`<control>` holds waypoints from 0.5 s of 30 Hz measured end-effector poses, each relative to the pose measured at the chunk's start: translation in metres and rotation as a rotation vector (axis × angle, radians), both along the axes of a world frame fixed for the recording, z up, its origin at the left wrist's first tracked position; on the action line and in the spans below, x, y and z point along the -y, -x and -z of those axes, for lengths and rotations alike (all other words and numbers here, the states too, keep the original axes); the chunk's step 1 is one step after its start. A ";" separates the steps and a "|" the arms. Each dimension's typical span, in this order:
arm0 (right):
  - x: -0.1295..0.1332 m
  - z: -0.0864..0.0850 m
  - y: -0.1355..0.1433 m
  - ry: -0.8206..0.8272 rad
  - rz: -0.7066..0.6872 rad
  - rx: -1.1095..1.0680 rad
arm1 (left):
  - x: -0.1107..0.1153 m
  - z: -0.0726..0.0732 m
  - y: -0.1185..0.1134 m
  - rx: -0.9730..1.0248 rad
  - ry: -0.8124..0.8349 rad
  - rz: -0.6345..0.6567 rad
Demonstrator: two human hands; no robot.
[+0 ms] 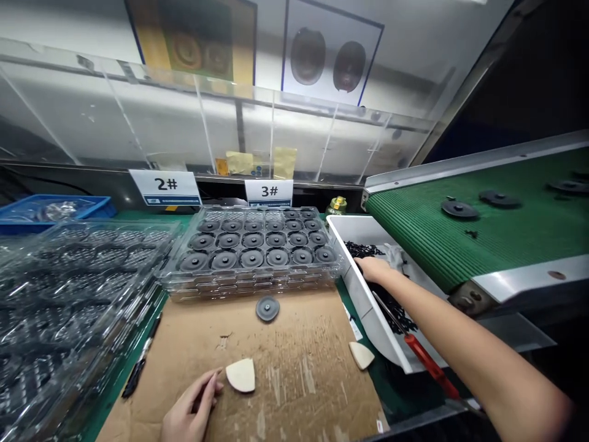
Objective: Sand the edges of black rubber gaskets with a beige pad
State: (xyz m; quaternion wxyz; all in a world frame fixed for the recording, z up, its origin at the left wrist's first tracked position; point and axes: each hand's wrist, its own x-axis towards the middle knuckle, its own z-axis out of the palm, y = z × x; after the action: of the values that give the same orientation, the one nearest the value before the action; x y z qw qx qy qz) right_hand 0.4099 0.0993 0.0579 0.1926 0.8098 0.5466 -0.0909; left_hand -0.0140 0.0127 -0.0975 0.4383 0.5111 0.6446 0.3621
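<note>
Labels reading "2#" and "3#" are standing behind a stack of clear trays holding black discs. The right hand is reaching into a white bin of small black parts; whether its fingers are gripping anything cannot be told. The left hand is resting on the cardboard sheet covering the tabletop, fingers loosely curled and holding nothing, just touching a pale wedge. One loose black disc is lying near the trays.
</note>
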 end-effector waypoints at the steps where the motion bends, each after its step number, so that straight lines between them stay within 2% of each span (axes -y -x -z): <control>1: -0.004 -0.003 0.000 -0.006 0.017 0.008 | 0.000 -0.001 -0.001 0.005 0.002 -0.006; 3: -0.010 -0.015 0.001 -0.038 0.058 0.025 | 0.000 -0.001 -0.002 0.018 0.002 -0.012; 6: -0.014 -0.044 0.012 -0.168 0.076 0.039 | -0.001 -0.001 -0.003 0.041 -0.002 -0.025; 8: -0.007 -0.064 0.032 -0.280 0.013 -0.006 | -0.002 -0.003 -0.003 0.055 -0.003 -0.046; 10: 0.011 -0.076 0.062 -0.349 -0.113 -0.114 | 0.000 -0.010 -0.003 0.073 0.002 -0.076; 12: 0.038 -0.074 0.099 -0.332 -0.257 -0.307 | 0.005 -0.023 -0.004 0.109 0.004 -0.084; 13: 0.054 -0.067 0.118 -0.286 -0.326 -0.451 | 0.009 -0.032 -0.005 0.134 -0.005 -0.058; 14: 0.069 -0.056 0.135 -0.205 -0.345 -0.796 | 0.012 -0.042 -0.005 0.172 -0.033 0.011; 15: 0.083 -0.042 0.152 -0.053 -0.300 -1.102 | 0.014 -0.053 -0.006 0.207 -0.086 0.132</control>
State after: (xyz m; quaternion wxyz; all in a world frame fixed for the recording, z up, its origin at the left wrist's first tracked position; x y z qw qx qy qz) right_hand 0.2579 0.0164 0.1000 -0.1305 0.5608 0.6774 -0.4579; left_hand -0.0079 -0.0017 -0.0447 0.5031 0.5307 0.5447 0.4106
